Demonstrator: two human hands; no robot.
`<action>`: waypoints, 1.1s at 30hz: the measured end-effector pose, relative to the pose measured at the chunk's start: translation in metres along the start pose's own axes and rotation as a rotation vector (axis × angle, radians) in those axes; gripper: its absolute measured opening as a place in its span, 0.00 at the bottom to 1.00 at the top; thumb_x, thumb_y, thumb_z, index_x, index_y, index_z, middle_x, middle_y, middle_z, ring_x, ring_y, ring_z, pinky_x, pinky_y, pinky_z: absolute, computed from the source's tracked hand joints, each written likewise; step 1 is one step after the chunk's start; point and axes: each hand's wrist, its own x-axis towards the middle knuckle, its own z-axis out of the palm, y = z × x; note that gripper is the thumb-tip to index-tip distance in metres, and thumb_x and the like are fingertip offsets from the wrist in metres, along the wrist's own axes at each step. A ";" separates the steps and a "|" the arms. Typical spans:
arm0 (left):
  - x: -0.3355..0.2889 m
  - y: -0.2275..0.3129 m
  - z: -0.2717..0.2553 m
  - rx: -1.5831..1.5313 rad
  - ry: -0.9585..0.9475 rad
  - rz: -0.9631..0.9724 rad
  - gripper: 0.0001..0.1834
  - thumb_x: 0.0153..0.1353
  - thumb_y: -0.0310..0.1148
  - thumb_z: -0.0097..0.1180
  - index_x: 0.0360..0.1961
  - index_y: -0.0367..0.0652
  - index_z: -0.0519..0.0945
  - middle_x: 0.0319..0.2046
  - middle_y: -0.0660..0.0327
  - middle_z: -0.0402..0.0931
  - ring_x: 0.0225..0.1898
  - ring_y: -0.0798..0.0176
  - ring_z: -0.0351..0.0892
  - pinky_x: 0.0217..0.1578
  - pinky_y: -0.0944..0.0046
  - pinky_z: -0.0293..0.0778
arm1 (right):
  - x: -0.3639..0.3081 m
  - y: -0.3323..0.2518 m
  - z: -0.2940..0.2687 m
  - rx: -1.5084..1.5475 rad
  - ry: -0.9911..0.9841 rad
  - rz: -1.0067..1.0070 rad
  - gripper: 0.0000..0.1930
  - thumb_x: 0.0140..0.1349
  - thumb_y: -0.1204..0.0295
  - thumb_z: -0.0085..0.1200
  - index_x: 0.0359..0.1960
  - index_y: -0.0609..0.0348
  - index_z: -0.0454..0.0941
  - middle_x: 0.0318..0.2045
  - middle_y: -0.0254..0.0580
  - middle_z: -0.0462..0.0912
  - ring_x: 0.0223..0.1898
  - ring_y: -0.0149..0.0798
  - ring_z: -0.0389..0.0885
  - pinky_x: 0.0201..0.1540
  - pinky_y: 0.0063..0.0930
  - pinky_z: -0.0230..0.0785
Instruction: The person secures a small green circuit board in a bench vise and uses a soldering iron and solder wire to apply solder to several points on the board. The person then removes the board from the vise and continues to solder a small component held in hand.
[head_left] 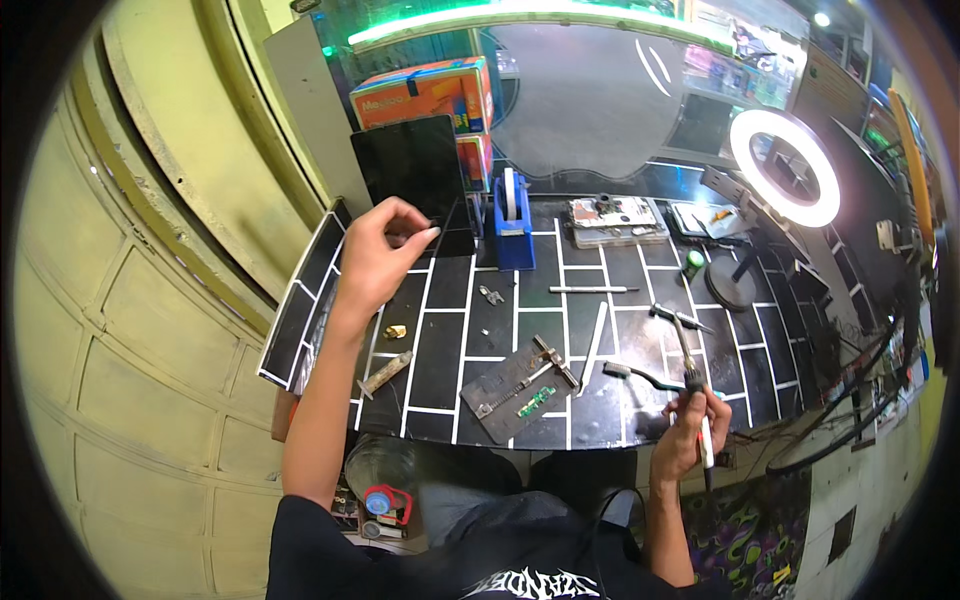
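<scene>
right hand: right hand (685,432) at near desk edge, grip closed around a soldering iron (692,375), handle running down through the fist, tip pointing up and away over the desk
soldering iron: shaft rises from the right grip, its far end close to a small dark tool (678,317) lying further out
brush: dark-handled brush (640,376) just left of the right grip, flat on the desk
board holder: grey plate (510,392) with a metal clamp (553,362), well left of the right grip, near front edge; small green circuit board (536,401) lying on it
desk: black desk (440,350) with white grid lines
left side near: metal-ended tool (385,373) and small brass part (395,331), both below the left grip, beside the left forearm
mid desk: thin white strip (594,345) and thin rod (590,290) between the two hands; small metal clip (491,295) right of the left wrist
left hand: left hand (380,255) raised over far left of desk, grip pinched thumb to fingertips; what it pinches is too small to tell
black panel: upright black panel (412,170) just beyond the left grip, fingertips near its lower edge, contact unclear
far: blue tape dispenser (514,225) right of the left grip; tray of parts (615,220) further right; lit ring light (785,165) well beyond the right grip; orange box (425,95) behind the panel
</scene>
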 end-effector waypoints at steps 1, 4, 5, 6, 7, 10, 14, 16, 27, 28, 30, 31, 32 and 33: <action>-0.010 0.001 0.002 -0.016 0.027 0.014 0.08 0.59 0.27 0.67 0.37 0.38 0.81 0.30 0.64 0.82 0.34 0.72 0.80 0.38 0.69 0.75 | 0.007 -0.006 0.001 -0.041 -0.007 0.039 0.14 0.69 0.71 0.56 0.51 0.67 0.74 0.34 0.47 0.79 0.30 0.34 0.81 0.30 0.28 0.78; -0.045 0.012 -0.012 -0.091 0.052 -0.060 0.11 0.58 0.24 0.68 0.41 0.35 0.81 0.28 0.63 0.82 0.32 0.73 0.80 0.37 0.71 0.75 | 0.006 -0.030 0.021 0.141 -0.054 0.168 0.19 0.72 0.65 0.48 0.54 0.71 0.72 0.39 0.51 0.81 0.36 0.40 0.84 0.34 0.32 0.79; -0.065 0.012 -0.013 -0.106 0.062 -0.121 0.12 0.58 0.23 0.68 0.42 0.35 0.81 0.27 0.64 0.81 0.32 0.74 0.80 0.38 0.72 0.75 | 0.010 -0.040 0.023 0.277 -0.090 0.213 0.22 0.73 0.61 0.46 0.55 0.71 0.72 0.40 0.52 0.81 0.37 0.42 0.84 0.35 0.33 0.80; -0.082 0.017 -0.014 -0.117 0.084 -0.145 0.12 0.58 0.22 0.68 0.42 0.35 0.81 0.26 0.65 0.81 0.31 0.75 0.80 0.38 0.72 0.75 | 0.014 -0.050 0.023 0.285 -0.101 0.268 0.23 0.74 0.57 0.42 0.53 0.67 0.72 0.42 0.53 0.81 0.37 0.42 0.84 0.35 0.34 0.79; -0.097 0.021 -0.018 -0.119 0.101 -0.166 0.12 0.57 0.21 0.68 0.42 0.34 0.81 0.25 0.66 0.80 0.31 0.75 0.80 0.38 0.72 0.75 | 0.017 -0.056 0.022 0.298 -0.061 0.307 0.21 0.74 0.58 0.43 0.52 0.65 0.72 0.41 0.52 0.82 0.36 0.41 0.84 0.35 0.32 0.79; -0.150 0.024 -0.020 -0.254 0.114 -0.203 0.10 0.62 0.28 0.67 0.42 0.34 0.81 0.25 0.64 0.80 0.29 0.73 0.81 0.32 0.73 0.75 | 0.025 -0.056 0.004 0.302 0.068 0.419 0.15 0.73 0.58 0.49 0.48 0.57 0.71 0.38 0.48 0.83 0.33 0.34 0.82 0.33 0.23 0.75; -0.219 0.041 -0.016 -0.452 -0.001 -0.308 0.11 0.65 0.30 0.64 0.43 0.33 0.82 0.26 0.62 0.81 0.28 0.72 0.81 0.30 0.72 0.76 | 0.029 -0.039 -0.048 0.396 0.245 0.407 0.17 0.70 0.57 0.57 0.50 0.56 0.76 0.35 0.37 0.81 0.31 0.25 0.77 0.32 0.18 0.69; -0.243 0.044 -0.009 -0.464 -0.075 -0.379 0.11 0.63 0.28 0.65 0.44 0.33 0.83 0.26 0.62 0.81 0.28 0.73 0.80 0.32 0.72 0.75 | 0.030 -0.038 -0.067 0.319 0.353 0.384 0.20 0.69 0.57 0.59 0.52 0.58 0.76 0.37 0.37 0.81 0.34 0.25 0.78 0.33 0.16 0.70; -0.269 0.045 0.005 -0.355 -0.150 -0.412 0.08 0.64 0.28 0.64 0.41 0.33 0.84 0.31 0.59 0.84 0.31 0.69 0.84 0.34 0.70 0.76 | 0.017 -0.019 -0.094 0.206 0.383 0.535 0.14 0.69 0.58 0.60 0.43 0.56 0.78 0.37 0.34 0.84 0.32 0.23 0.78 0.33 0.16 0.73; -0.268 0.045 0.007 -0.341 -0.165 -0.405 0.08 0.64 0.28 0.64 0.41 0.33 0.84 0.31 0.59 0.84 0.32 0.68 0.85 0.35 0.70 0.76 | 0.014 -0.018 -0.093 0.196 0.412 0.547 0.14 0.68 0.57 0.60 0.42 0.55 0.79 0.35 0.32 0.83 0.32 0.23 0.78 0.32 0.16 0.72; -0.268 0.044 0.015 -0.374 -0.189 -0.405 0.09 0.65 0.28 0.64 0.41 0.33 0.84 0.31 0.58 0.85 0.32 0.68 0.85 0.35 0.69 0.77 | 0.009 -0.016 -0.092 0.207 0.410 0.557 0.15 0.67 0.56 0.62 0.40 0.55 0.79 0.30 0.27 0.79 0.30 0.21 0.76 0.31 0.16 0.69; -0.268 0.043 0.018 -0.389 -0.199 -0.407 0.09 0.65 0.28 0.63 0.41 0.33 0.84 0.31 0.58 0.85 0.32 0.68 0.85 0.36 0.69 0.77 | 0.007 -0.019 -0.088 0.215 0.409 0.574 0.15 0.67 0.56 0.62 0.39 0.54 0.78 0.28 0.25 0.76 0.29 0.21 0.74 0.30 0.17 0.69; -0.267 0.043 0.021 -0.394 -0.215 -0.408 0.09 0.65 0.28 0.63 0.41 0.33 0.84 0.32 0.58 0.85 0.32 0.68 0.85 0.36 0.69 0.77 | 0.006 -0.016 -0.088 0.240 0.419 0.583 0.15 0.67 0.55 0.62 0.39 0.53 0.78 0.27 0.25 0.75 0.28 0.21 0.73 0.30 0.18 0.68; -0.265 0.044 0.024 -0.393 -0.230 -0.404 0.09 0.65 0.28 0.63 0.41 0.33 0.84 0.32 0.58 0.85 0.32 0.68 0.85 0.36 0.69 0.77 | 0.004 -0.013 -0.089 0.265 0.428 0.592 0.15 0.67 0.55 0.62 0.39 0.53 0.78 0.26 0.24 0.74 0.28 0.21 0.73 0.30 0.18 0.67</action>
